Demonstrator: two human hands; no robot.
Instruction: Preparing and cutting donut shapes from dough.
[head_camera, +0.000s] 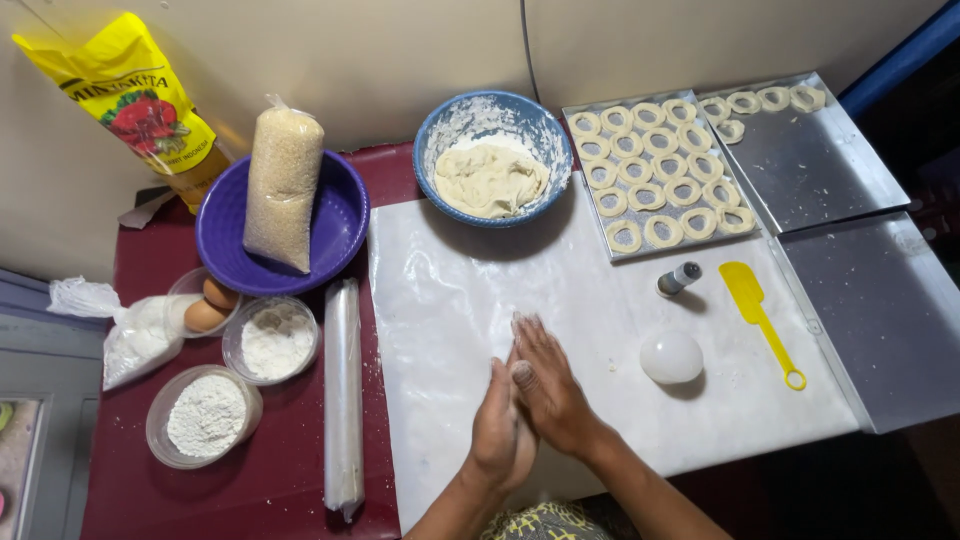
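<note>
We see the left hand (500, 425) and the right hand (548, 385) pressed palm to palm over the near edge of the white sheet (450, 300) that covers the dark red table (280, 480). The fingers of both are stretched out flat against each other; whether anything lies between the palms we cannot tell.

Just right of the hands a small white round ball-shaped lid (671, 357) rests on the sheet, with a yellow plastic spatula (757, 305) and a small grey cylinder (679, 278) beyond it. At the sheet's far edge stands a blue bowl of pale dough (491, 158); beside it, a metal tray of dough rings (660, 180). Along the sheet's left edge lies a plastic-wrapped rolling pin (343, 395).
</note>
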